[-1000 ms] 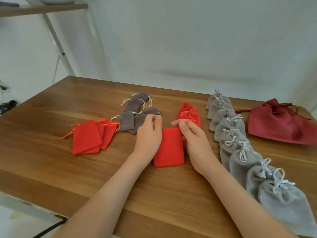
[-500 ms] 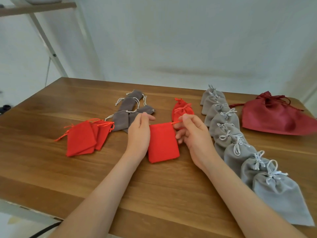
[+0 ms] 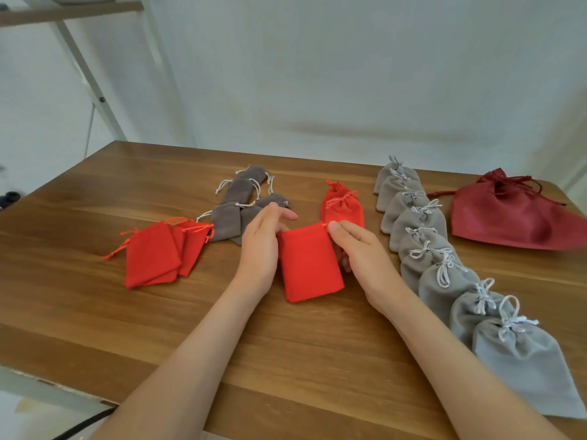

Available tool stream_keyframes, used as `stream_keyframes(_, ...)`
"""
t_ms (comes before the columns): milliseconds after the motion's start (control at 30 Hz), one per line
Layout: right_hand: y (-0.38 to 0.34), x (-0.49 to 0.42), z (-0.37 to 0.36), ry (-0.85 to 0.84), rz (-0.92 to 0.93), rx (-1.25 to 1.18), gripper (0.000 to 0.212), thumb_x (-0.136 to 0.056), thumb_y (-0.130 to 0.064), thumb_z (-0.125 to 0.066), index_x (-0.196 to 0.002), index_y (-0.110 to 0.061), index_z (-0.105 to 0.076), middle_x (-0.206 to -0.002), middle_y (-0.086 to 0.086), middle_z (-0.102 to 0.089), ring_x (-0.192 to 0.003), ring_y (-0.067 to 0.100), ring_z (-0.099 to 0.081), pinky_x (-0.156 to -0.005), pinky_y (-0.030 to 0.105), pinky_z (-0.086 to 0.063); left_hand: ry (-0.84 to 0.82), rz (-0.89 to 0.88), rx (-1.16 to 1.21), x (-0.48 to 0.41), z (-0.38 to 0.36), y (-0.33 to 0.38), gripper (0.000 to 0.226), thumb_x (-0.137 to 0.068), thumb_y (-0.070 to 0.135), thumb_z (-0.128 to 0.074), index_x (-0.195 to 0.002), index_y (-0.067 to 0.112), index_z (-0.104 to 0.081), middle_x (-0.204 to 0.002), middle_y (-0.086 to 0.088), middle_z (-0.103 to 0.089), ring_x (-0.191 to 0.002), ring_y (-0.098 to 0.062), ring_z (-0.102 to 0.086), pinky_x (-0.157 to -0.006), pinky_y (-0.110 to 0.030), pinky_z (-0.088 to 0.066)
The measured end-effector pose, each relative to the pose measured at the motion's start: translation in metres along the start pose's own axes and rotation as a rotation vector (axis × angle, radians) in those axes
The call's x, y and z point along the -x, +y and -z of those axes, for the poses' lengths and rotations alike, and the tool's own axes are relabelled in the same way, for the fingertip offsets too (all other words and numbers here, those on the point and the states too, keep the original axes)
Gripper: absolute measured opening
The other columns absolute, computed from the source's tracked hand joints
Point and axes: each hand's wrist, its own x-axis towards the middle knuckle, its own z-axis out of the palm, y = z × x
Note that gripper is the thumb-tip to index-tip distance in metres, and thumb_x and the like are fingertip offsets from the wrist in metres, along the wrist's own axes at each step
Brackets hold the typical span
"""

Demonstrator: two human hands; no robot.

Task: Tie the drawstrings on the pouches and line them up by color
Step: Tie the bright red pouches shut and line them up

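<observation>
Fingers (image 3: 349,231) of the right hand (image 3: 365,258) pinched on the top right corner of the flat red pouch (image 3: 309,262), in the middle of the table (image 3: 222,344). Left hand (image 3: 259,249) at its top left corner, grip hidden, can't call it. Bare wood open along the front edge. Soft cloth all round: nine bow-tied light grey pouches (image 3: 444,281) down the right edge, five dark grey pouches (image 3: 236,192) and three loose red pouches (image 3: 149,255) left, two tied red pouches (image 3: 343,211) beyond, one maroon bag (image 3: 508,220) at the far right corner.
</observation>
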Motion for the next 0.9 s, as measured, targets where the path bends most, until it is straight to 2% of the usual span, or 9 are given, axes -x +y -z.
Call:
stream_keyframes(67, 0.001, -0.001, 0.000, 0.055, 0.028, 0.073, 0.040, -0.097, -0.032, -0.048, -0.068, -0.005, -0.049, -0.057, -0.004, -0.039, -0.055, 0.009, -0.035, -0.058, 0.030, -0.025, 0.045, 0.020, -0.066, 0.000, 0.000, 0.000, 0.048, -0.101, 0.043, -0.032, -0.077, 0.018, -0.064, -0.056, -0.002, -0.046, -0.045, -0.005, -0.039, -0.046, -0.021, -0.030)
stream_keyframes(200, 0.004, -0.002, 0.002, 0.156, 0.042, 0.108, 0.042, -0.094, -0.037, -0.052, -0.060, -0.016, -0.037, -0.062, -0.001, -0.032, -0.061, 0.012, -0.031, -0.062, 0.034, -0.023, 0.129, -0.034, -0.276, 0.005, -0.003, 0.003, 0.056, -0.100, 0.049, -0.029, -0.074, 0.016, -0.066, -0.059, 0.005, -0.050, -0.061, -0.009, -0.048, -0.059, -0.027, -0.036)
stream_keyframes(333, 0.006, -0.005, 0.005, 0.231, 0.010, 0.058, 0.028, -0.093, -0.024, -0.054, -0.071, -0.008, -0.052, -0.063, -0.005, -0.044, -0.063, 0.010, -0.039, -0.065, 0.030, -0.030, 0.250, -0.129, -0.462, 0.009, -0.003, 0.005, 0.055, -0.100, 0.046, -0.030, -0.065, 0.019, -0.062, -0.058, 0.007, -0.056, -0.070, -0.015, -0.057, -0.067, -0.032, -0.041)
stream_keyframes(433, 0.009, -0.006, 0.007, 0.337, -0.035, 0.069, 0.029, -0.092, -0.025, -0.055, -0.063, -0.021, -0.048, -0.054, -0.014, -0.039, -0.059, 0.008, -0.036, -0.063, 0.031, -0.032, 0.342, -0.134, -0.381, 0.002, 0.003, 0.003, 0.045, -0.099, 0.032, -0.040, -0.061, 0.015, -0.055, -0.058, 0.005, -0.056, -0.065, -0.012, -0.055, -0.064, -0.030, -0.039)
stream_keyframes(533, 0.011, -0.006, 0.007, 0.441, -0.015, 0.084, 0.027, -0.091, -0.024, -0.056, -0.065, -0.017, -0.049, -0.060, -0.009, -0.044, -0.066, 0.010, -0.041, -0.072, 0.036, -0.038, 0.371, -0.153, -0.199, 0.001, 0.005, 0.003, 0.040, -0.097, 0.022, -0.047, -0.060, 0.008, -0.054, -0.062, 0.002, -0.058, -0.060, -0.002, -0.048, -0.061, -0.014, -0.036)
stream_keyframes(667, 0.008, -0.005, 0.009, 0.490, 0.107, 0.101, 0.021, -0.091, -0.024, -0.054, -0.071, -0.017, -0.054, -0.066, -0.012, -0.049, -0.074, 0.011, -0.046, -0.073, 0.034, -0.038, 0.246, -0.163, -0.172, 0.005, 0.003, 0.005, 0.031, -0.095, 0.018, -0.049, -0.066, 0.011, -0.058, -0.060, -0.002, -0.047, -0.053, -0.003, -0.037, -0.052, -0.016, -0.029)
stream_keyframes(767, 0.004, -0.004, 0.011, 0.437, 0.254, 0.221, 0.010, -0.085, -0.025, -0.053, -0.084, -0.031, -0.061, -0.091, -0.020, -0.058, -0.102, 0.017, -0.051, -0.093, 0.042, -0.040, 0.102, -0.212, -0.149, 0.009, 0.002, 0.006, 0.019, -0.092, 0.010, -0.049, -0.079, 0.020, -0.060, -0.060, 0.002, -0.043, -0.054, -0.006, -0.035, -0.051, -0.020, -0.027)
stream_keyframes(833, 0.002, -0.001, 0.006, 0.313, 0.327, 0.205, 0.029, -0.080, -0.020, -0.051, -0.101, -0.036, -0.063, -0.113, -0.021, -0.059, -0.118, 0.013, -0.048, -0.102, 0.043, -0.037, -0.032, -0.244, -0.104, 0.013, 0.000, 0.005, 0.019, -0.086, 0.006, -0.046, -0.089, 0.021, -0.057, -0.053, 0.010, -0.038, -0.049, -0.006, -0.032, -0.048, -0.019, -0.026)
stream_keyframes(900, 0.000, 0.001, -0.001, 0.151, 0.339, 0.175, 0.038, -0.080, -0.022, -0.051, -0.112, -0.041, -0.059, -0.121, -0.018, -0.059, -0.121, 0.006, -0.048, -0.107, 0.042, -0.036, -0.140, -0.269, -0.060, 0.014, -0.001, 0.004, 0.025, -0.076, 0.007, -0.043, -0.094, 0.021, -0.054, -0.052, 0.012, -0.035, -0.048, -0.006, -0.031, -0.048, -0.020, -0.027)
